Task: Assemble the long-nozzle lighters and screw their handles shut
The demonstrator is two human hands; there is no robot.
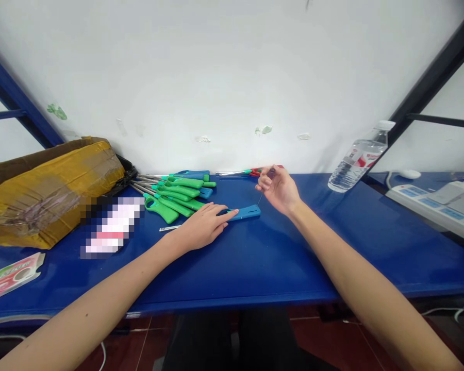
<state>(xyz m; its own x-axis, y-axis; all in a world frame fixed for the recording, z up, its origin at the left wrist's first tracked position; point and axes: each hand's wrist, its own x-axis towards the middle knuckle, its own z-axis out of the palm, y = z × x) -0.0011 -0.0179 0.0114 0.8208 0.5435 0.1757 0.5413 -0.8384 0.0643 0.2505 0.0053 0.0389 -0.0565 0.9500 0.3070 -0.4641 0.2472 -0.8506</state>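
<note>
A blue long-nosed lighter lies on the table, its silver tube pointing left. My left hand rests over its middle, index finger stretched along the handle and thumb at its near side, holding it down. Above the lighter's right end, my right hand is closed in a pinch on a thin dark rod-like tool. The tool's tip meets or nearly meets the handle's end; its upper part is hidden in my fingers. Left of these lies a pile of green and blue lighters.
Against the wall lies a red lighter, partly behind my right hand. A tilted water bottle and a white power strip are at right. At left are a taped cardboard box and a torn packaging card on the blue table.
</note>
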